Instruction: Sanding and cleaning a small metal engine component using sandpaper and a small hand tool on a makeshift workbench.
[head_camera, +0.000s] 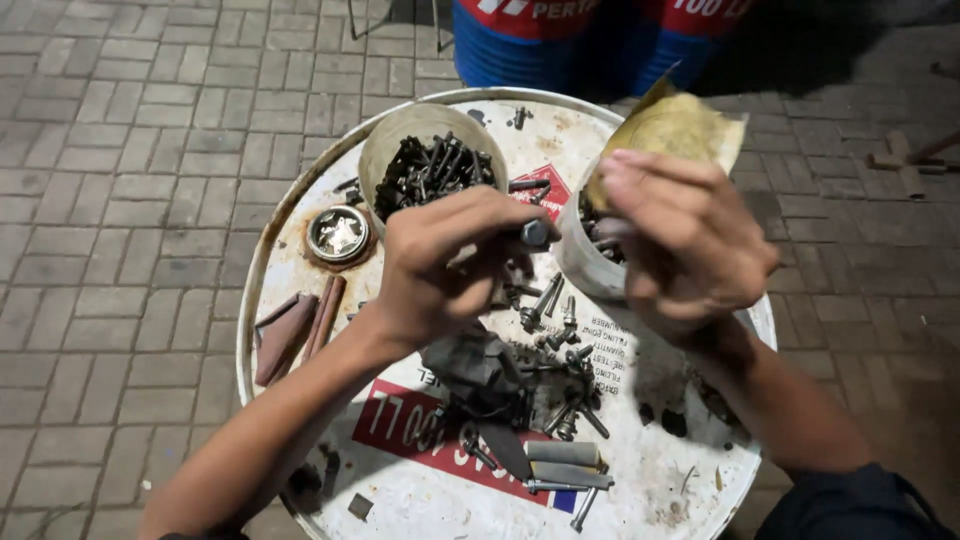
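Right hand (690, 235) hides white cup's (580, 265) bolts.

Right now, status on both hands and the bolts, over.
Left hand shut on a dark bolt. Right hand grips the white container holding bolts. Loose bolts scattered on drum top beneath; nothing blocking.

Blue drums (560, 35) cropped by top edge

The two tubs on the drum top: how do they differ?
The beige tub stands alone, heaped with dark screws; the white tub is held by the right hand and shows little of its contents. The left hand holds a bolt. Both tubs hold fasteners.
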